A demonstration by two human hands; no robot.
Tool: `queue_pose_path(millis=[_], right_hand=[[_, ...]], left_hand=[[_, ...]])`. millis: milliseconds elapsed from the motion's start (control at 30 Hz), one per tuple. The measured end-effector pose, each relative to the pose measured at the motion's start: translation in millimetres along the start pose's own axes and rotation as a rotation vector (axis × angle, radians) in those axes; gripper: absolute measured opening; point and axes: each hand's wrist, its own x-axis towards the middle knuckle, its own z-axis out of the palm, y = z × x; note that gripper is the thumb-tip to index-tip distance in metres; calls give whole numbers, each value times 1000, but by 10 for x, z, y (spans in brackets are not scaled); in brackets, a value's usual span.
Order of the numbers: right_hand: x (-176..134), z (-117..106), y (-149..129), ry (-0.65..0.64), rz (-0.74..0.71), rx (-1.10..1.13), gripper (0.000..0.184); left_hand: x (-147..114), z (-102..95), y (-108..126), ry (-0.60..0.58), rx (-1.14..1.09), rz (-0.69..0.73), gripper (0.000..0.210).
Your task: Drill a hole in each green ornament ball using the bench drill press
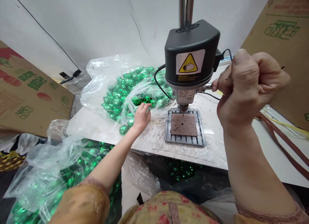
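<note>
My left hand reaches to the near side of a clear plastic bag full of shiny green balls. Its fingers are slightly bent and apart, and nothing shows in them. A loose green ball lies left of that wrist. On the right, my right hand is closed in a fist at the side lever of a black bench drill press; the grip itself is hidden by the fingers. Below the chuck, a brown square board with a small dark hole rests on the slotted metal base.
Dark shavings litter the white table. Cardboard boxes stand at left and right. More bagged green balls sit below the table edge at left. A brown strap and cables lie at right.
</note>
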Motion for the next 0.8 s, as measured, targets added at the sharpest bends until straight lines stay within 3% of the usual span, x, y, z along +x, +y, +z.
queue_pose_path(millis=[67,167,267,333,400,467,533,600,667,800], right_hand=[[0,3,0,8,5,15,42],[10,6,2,19,13,39,41],[19,3,-1,3,14,60,41],[19,-1,-5,-11,11,70,41],[15,-4,-10,-20,12,69,41],[8,-4,-12,-26,14,68,42],[3,-2,-11,-25,20,64,42],[-1,2,-8,-18,16,66,43],[-6,5,-6,-11,11,60,43],[-14,5,-13,-18,18,16,46]], left_hand=[[303,10,-198,-171,188,-157,41],[534,77,-357,-332,287,-236,50],[568,136,-386,-320,283,-237,46],[531,138,-364,-235,212,-261,43],[460,108,-312,-75,11,-292,40],[358,55,-213,79,-329,-332,39],[230,0,-57,139,-740,-378,43],[91,-36,147,78,-1123,-439,47],[-39,-35,364,-54,-1394,-509,48],[-219,95,688,-209,-1553,-575,50]])
